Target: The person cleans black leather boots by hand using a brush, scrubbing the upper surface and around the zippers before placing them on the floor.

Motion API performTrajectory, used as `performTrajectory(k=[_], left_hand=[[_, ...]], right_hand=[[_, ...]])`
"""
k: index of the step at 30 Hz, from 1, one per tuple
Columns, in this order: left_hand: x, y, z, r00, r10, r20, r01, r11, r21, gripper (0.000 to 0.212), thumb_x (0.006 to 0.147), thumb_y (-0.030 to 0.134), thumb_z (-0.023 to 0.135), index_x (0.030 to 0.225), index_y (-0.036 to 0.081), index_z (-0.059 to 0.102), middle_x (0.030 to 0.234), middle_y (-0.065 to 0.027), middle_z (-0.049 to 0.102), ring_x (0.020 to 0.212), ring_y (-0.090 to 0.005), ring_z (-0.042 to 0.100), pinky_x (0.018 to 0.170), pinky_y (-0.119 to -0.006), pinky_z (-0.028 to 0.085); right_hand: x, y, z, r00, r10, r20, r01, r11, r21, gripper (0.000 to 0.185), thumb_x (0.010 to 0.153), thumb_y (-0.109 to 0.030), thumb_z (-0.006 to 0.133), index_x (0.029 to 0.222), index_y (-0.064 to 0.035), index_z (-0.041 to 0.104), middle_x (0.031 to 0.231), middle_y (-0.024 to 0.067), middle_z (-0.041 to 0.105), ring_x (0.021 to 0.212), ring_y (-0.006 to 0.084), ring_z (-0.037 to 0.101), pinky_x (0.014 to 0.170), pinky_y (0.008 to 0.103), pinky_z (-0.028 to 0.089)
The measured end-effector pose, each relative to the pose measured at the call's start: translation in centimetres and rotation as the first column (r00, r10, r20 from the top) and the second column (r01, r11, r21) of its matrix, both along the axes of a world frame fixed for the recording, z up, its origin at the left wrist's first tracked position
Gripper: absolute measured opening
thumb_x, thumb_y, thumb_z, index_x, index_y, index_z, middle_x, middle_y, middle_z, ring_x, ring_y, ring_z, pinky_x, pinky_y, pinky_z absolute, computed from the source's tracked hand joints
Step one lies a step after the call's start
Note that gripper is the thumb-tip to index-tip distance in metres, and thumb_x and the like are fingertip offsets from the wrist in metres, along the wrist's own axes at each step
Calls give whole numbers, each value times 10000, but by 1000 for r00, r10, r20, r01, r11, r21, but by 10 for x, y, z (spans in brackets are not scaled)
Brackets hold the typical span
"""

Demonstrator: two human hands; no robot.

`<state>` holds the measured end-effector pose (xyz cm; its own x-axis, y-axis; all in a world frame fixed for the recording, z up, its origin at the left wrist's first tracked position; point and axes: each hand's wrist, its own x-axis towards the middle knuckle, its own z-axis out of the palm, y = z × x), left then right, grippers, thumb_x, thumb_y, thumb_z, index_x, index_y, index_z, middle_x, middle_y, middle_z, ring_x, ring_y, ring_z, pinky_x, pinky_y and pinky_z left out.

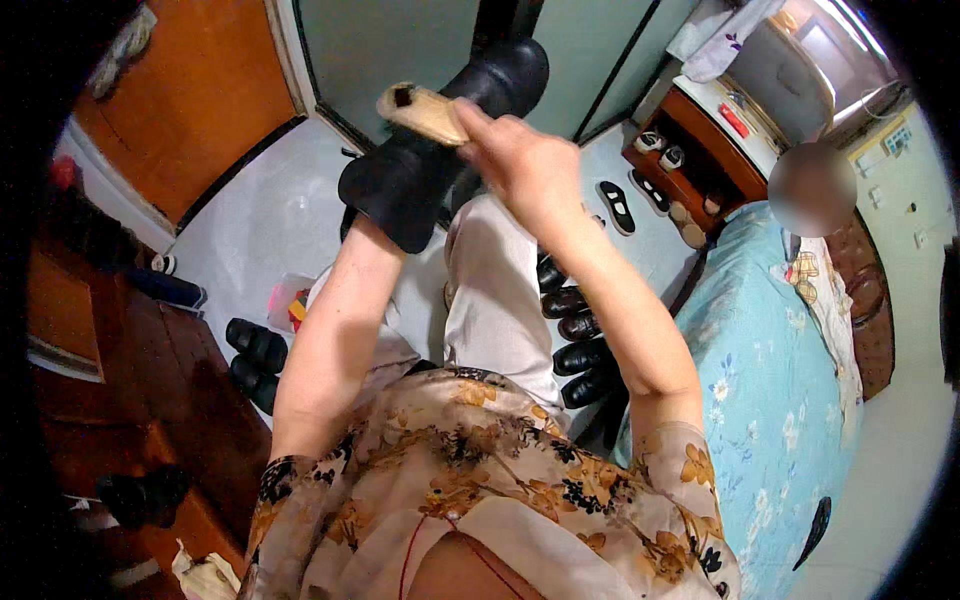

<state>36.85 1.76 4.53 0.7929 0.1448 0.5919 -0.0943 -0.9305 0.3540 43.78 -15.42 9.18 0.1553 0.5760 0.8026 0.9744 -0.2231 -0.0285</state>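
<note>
A black leather boot (pixel 409 176) is raised above my lap, its toe pointing away from me. My left forearm (pixel 352 300) runs into the boot's opening, so my left hand is hidden inside and bears it up. My right hand (pixel 529 165) grips a brush with a pale wooden back (pixel 427 112), thumb laid along its near end. The brush lies across the upper side of the boot; its bristles cannot be made out.
Several black shoes (pixel 581 360) line the floor by my right leg, with black sandals (pixel 255 360) at left. A bed with a blue floral cover (pixel 772 360) stands right. Flat shoes (pixel 616 206) lie before a wooden dresser (pixel 686 124). Glass doors (pixel 382 52) rise ahead.
</note>
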Motion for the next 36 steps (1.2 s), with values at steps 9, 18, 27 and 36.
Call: performTrajectory(k=[9, 18, 27, 36], left_hand=[[36, 44, -34, 988, 138, 71, -153, 936, 318, 431, 1062, 404, 505, 1409, 155, 567, 1353, -69, 645, 1250, -243, 609, 1080, -379, 477], [-40, 92, 5, 936, 351, 32, -347, 901, 259, 392, 1089, 234, 476, 1424, 72, 601, 1403, -126, 644, 1283, -224, 600, 1114, -303, 440], [-65, 110, -26, 962, 269, -57, -237, 705, -668, 431, 1095, 268, 474, 1470, 64, 536, 1454, -103, 582, 1303, -208, 553, 1113, -298, 423], [-65, 88, -48, 957, 280, -70, -226, 576, -786, 420, 1087, 277, 489, 1439, 58, 552, 1404, -96, 592, 1253, -202, 555, 1078, -300, 428]], right_hand=[[7, 2, 15, 1000, 17, 10, -17, 998, -65, 329, 968, -333, 640, 1283, -238, 643, 780, 77, 668, 690, 337, 699, 561, 463, 549], [59, -82, 29, 602, 338, -724, -76, 926, 369, 498, 996, -225, 690, 1439, -19, 593, 800, -43, 556, 683, 51, 474, 590, 231, 396], [22, -179, -160, 11, -147, -989, 230, 963, -140, 632, 831, -125, 805, 1374, 101, 575, 953, 25, 678, 851, 110, 620, 795, 268, 519], [-26, -148, -197, 99, 81, -992, 285, 953, 106, 741, 796, -67, 806, 1473, 19, 516, 992, 18, 697, 871, 80, 638, 826, 245, 526]])
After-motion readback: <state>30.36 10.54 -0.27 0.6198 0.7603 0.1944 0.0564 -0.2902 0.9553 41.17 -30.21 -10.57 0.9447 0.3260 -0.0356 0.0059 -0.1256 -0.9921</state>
